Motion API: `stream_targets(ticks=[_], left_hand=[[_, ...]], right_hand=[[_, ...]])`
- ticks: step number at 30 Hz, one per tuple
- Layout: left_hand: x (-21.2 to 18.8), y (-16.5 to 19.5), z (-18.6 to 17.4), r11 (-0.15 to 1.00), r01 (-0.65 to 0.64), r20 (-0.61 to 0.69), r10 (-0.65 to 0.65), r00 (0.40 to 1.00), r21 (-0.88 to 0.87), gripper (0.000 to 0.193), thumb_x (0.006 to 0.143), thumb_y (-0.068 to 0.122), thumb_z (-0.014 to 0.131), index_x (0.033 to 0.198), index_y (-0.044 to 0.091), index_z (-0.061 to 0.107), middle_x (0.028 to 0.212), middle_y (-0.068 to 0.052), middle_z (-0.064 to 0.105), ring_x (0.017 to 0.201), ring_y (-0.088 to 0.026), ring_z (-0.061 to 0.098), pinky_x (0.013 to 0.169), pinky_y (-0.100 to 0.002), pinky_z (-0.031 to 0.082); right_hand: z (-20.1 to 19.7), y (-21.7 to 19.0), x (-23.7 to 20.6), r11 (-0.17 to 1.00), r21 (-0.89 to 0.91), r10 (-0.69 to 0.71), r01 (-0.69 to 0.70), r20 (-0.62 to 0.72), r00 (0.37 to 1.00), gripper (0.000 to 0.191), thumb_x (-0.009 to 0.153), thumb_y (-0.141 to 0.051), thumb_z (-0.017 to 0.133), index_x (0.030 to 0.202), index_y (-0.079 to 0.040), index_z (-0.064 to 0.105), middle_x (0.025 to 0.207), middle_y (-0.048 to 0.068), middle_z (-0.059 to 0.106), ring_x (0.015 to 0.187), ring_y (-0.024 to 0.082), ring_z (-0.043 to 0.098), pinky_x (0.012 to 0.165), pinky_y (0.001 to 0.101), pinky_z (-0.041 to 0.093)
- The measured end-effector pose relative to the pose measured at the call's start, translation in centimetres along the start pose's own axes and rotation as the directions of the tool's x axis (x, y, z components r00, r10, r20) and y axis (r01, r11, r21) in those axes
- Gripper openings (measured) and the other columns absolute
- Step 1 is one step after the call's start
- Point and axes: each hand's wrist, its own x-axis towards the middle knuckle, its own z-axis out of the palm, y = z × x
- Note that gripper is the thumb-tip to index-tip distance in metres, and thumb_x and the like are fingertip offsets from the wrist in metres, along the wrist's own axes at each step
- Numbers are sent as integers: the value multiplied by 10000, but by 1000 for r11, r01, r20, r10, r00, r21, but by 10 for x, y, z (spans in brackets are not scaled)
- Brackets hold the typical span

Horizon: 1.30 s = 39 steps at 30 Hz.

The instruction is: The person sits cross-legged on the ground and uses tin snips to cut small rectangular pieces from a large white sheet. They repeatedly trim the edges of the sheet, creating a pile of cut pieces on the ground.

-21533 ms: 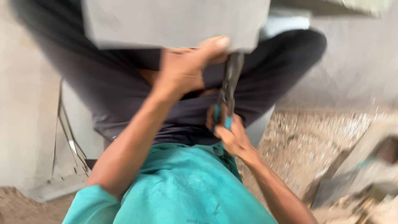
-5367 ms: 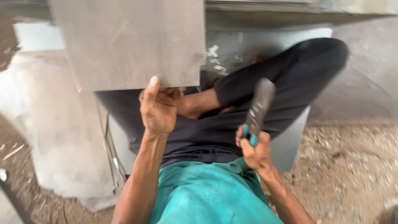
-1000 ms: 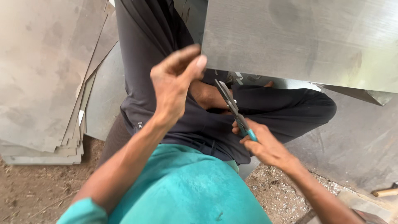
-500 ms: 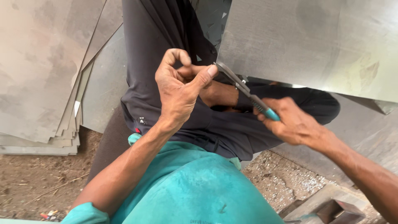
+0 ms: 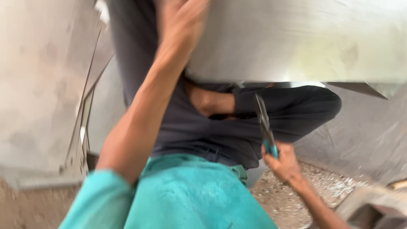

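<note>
Grey metal sheet (image 5: 305, 40) held overhead; teal-handled snips (image 5: 265, 125) upright below.

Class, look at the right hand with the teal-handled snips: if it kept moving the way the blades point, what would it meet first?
Probably the lower edge of the grey metal sheet above the snips; blur leaves depth unclear.

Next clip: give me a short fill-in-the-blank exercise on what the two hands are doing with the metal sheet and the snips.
1. The left hand is raised to the grey metal sheet, while the ____ hand grips the snips.
2. The snips have handles coloured ____.
3. The blades of the snips point ____, toward the sheet's lower edge.
4. The stack of flat sheets lies on the person's ____ side.

Missing words: right; teal; up; left
</note>
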Motion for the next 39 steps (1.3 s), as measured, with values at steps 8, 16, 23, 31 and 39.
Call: stream_targets(ticks=[8, 16, 23, 31, 39], left_hand=[[-152, 0, 106, 892, 438, 342, -381, 859, -108, 369, 1041, 328, 694, 932, -18, 762, 751, 9, 590, 657, -85, 501, 553, -252, 389], [-166, -8, 25, 853, 409, 280, -326, 903, -325, 269, 983, 160, 741, 1188, -13, 716, 1020, -70, 766, 908, -99, 710, 840, -244, 590], [-161, 7, 16, 856, 383, 284, -294, 913, -346, 245, 990, 59, 755, 1204, -57, 723, 1017, -115, 775, 872, -100, 695, 833, -236, 582], [-165, 3, 10, 855, 376, 272, -289, 918, -358, 188, 958, 24, 754, 1126, -55, 728, 965, -117, 777, 854, -134, 746, 789, -246, 603], [-89, 5, 55, 983, 151, 159, -134, 978, -104, 474, 1056, 248, 590, 659, 64, 408, 584, 68, 343, 486, -72, 285, 466, -270, 215]], right_hand=[[46, 14, -42, 979, 115, 172, -166, -50, 984, 190, 747, -124, 523, 773, -16, 677, 590, 66, 650, 560, 186, 639, 547, 352, 508], [16, -50, -28, 991, 113, -87, 77, 93, 992, 464, 738, -255, 535, 1154, -57, 585, 907, 99, 664, 734, 213, 609, 633, 368, 515], [-2, -77, 0, 994, 59, -102, 91, 201, 974, 430, 681, -174, 499, 1078, -18, 555, 885, 125, 640, 792, 213, 635, 695, 382, 553], [-20, -85, 2, 994, -105, -24, 43, 179, 984, 227, 775, -66, 527, 975, 5, 607, 730, 124, 631, 642, 215, 597, 608, 384, 507], [-26, -65, 9, 982, -185, -1, 29, 149, 989, 170, 787, -109, 558, 880, -3, 654, 562, 101, 565, 520, 215, 552, 513, 395, 447]])
